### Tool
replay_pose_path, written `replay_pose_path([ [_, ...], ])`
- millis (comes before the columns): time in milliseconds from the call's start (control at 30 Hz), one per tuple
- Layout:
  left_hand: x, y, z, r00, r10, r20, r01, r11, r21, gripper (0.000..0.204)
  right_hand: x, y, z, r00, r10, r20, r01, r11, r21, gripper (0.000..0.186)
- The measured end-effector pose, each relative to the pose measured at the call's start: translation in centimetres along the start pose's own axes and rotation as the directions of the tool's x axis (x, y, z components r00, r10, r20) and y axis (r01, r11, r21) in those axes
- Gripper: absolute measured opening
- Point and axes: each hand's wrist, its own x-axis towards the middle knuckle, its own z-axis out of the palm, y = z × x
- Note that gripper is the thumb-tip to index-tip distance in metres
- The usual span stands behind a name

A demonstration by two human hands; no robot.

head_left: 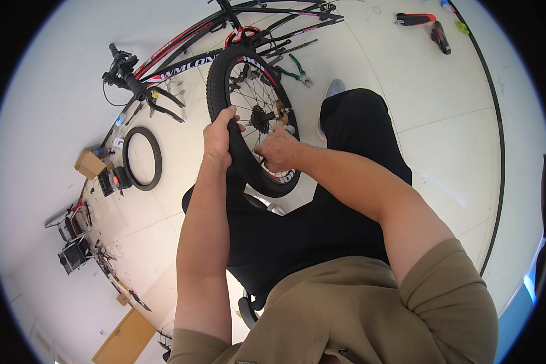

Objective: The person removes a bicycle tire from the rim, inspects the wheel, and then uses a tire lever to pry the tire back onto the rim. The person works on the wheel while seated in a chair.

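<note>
A bicycle wheel (244, 159) with a knobby black tyre, spokes and a cassette (259, 119) stands upright in front of my knees. On its left side my left hand (219, 138) grips the tyre, thumb on top and fingers reaching toward the spokes. At the right side of the wheel is my right hand (279, 149), fingers curled in close to the spokes and the lower rim. Whatever those fingers hold, if anything, is too small to tell.
Beyond the wheel lies a black and red bicycle frame (188, 64) with handlebars (127, 74). Green-handled pliers (298, 71) rest on the floor nearby. A loose tyre (157, 159) and a cardboard box (91, 164) are to the left, two saddles (416, 19) at the far right.
</note>
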Motion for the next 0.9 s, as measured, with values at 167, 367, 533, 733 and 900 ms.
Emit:
replay_pose_path([
  [167, -0.4, 0.7, 0.8, 0.999, -0.031, -0.019, 0.029, 0.998, -0.06, 0.038, -0.8, -0.6, 0.1, 0.947, 0.287, -0.144, -0.261, 0.949, 0.176, 0.027],
  [367, -0.5, 0.1, 0.6, 1.0, -0.015, -0.017, 0.013, 0.995, -0.097, 0.036, -1.3, -1.1, 0.1, 0.875, 0.475, -0.089, -0.412, 0.83, 0.375, 0.036],
  [533, -0.5, -0.3, 0.3, 1.0, -0.012, -0.014, 0.011, 0.995, -0.104, 0.037, -1.0, 0.3, 1.3, 0.942, 0.335, 0.032, -0.318, 0.855, 0.409, 0.035],
  [733, -0.6, -0.3, -1.4, 0.999, -0.042, 0.033, 0.045, 0.995, -0.093, 0.055, -0.9, 0.5, 2.9, 0.981, 0.168, 0.097, -0.19, 0.934, 0.302, 0.028],
  [900, -2.2, -1.7, -2.3, 0.977, 0.152, 0.15, -0.134, 0.983, -0.128, 0.075, -1.3, 0.8, 2.4, 0.981, 0.194, 0.027, -0.188, 0.889, 0.417, 0.03],
])
